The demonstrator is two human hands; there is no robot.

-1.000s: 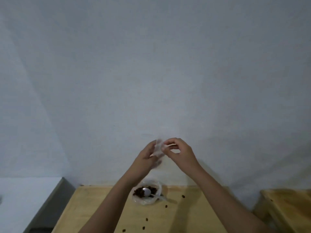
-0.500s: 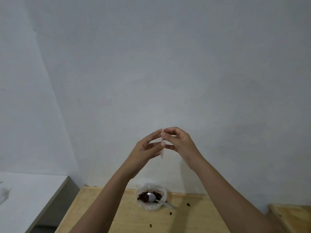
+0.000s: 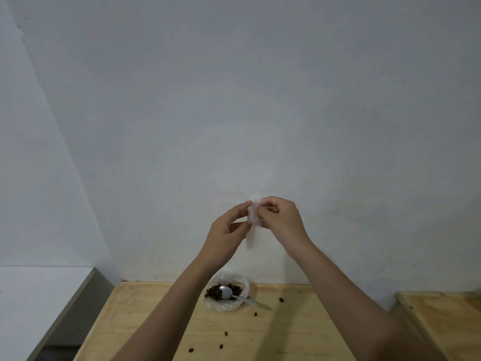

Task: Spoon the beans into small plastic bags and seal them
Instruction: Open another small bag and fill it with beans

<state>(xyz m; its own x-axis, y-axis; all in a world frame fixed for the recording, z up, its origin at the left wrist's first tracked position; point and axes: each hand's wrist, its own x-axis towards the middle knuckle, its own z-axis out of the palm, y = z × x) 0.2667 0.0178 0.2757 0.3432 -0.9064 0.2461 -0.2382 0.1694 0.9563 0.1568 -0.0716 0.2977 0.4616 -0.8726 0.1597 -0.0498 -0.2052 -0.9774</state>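
a small clear plastic bag (image 3: 253, 231) is held up before the wall (image 3: 234, 100), well above the desk (image 3: 286, 334), pinched near its top by the left hand (image 3: 225, 237) and right hand (image 3: 283, 222); fingers (image 3: 269, 204) of both are clamped on it. beans (image 3: 214, 293) are seen in a clear container (image 3: 223, 307) on the desk, with a metal spoon (image 3: 226, 292) resting in it. loose beans (image 3: 226, 333) are scattered nearby.

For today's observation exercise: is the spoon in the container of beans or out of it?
In. The spoon rests with its head among the beans inside the clear container; its handle sticks out over the rim.
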